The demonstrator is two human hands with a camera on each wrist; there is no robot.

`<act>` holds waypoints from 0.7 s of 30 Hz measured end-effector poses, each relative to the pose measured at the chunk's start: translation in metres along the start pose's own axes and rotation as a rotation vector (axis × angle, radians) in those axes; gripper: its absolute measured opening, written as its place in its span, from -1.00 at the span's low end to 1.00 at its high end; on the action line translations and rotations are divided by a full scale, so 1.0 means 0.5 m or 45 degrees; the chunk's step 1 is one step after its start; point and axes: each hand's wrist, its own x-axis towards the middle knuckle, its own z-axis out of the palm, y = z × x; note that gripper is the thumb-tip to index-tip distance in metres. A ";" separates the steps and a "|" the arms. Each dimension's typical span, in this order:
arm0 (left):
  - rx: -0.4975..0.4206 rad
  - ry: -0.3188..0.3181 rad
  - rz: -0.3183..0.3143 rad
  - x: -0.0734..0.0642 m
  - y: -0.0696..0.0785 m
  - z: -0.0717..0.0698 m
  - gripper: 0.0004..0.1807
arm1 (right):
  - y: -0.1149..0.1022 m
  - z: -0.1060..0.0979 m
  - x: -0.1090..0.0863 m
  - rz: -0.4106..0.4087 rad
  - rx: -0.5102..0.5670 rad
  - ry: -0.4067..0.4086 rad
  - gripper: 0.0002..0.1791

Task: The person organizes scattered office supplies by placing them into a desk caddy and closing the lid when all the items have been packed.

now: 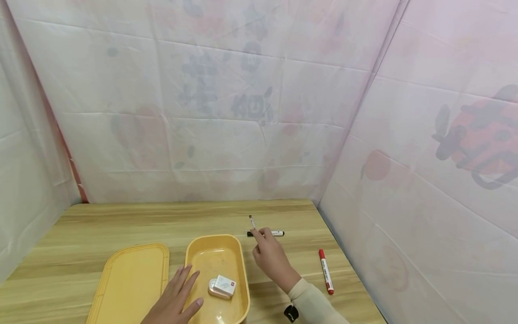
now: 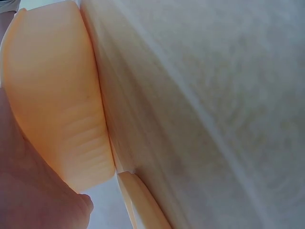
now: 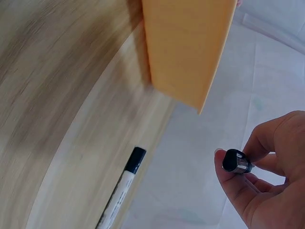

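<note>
My right hand [image 1: 273, 258] pinches a black-ended marker [image 1: 252, 221] between thumb and fingers; in the right wrist view its dark end [image 3: 234, 161] faces the camera. Below it in the head view, a second black-and-white marker [image 1: 277, 233] lies on the table, partly covered by the fingers. My left hand [image 1: 174, 297] rests at the left rim of a yellow plastic box [image 1: 245, 288], fingers extended. Inside the box, a small white box with a red mark [image 1: 225, 284] leans on a rounded white object [image 1: 218, 292]. In the left wrist view the box's side wall [image 2: 57, 95] shows close to the hand.
A yellow lid [image 1: 129, 279] lies flat left of the box. Toward the table's right edge is a red-capped marker [image 1: 326, 271]. Pale printed sheets [image 1: 226, 148] hang behind and on both sides of the wood-grain table [image 1: 194, 218].
</note>
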 end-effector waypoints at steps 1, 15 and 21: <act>-0.006 -0.006 -0.004 0.000 0.002 -0.001 -0.24 | -0.004 0.001 0.001 -0.007 0.004 -0.004 -0.45; -0.016 -0.054 -0.055 -0.001 0.012 -0.007 -0.23 | -0.060 0.032 0.018 -0.046 -0.014 -0.115 -0.45; 0.010 -0.059 -0.057 0.001 0.012 -0.007 -0.22 | -0.071 0.055 0.016 -0.175 -0.038 -0.132 -0.46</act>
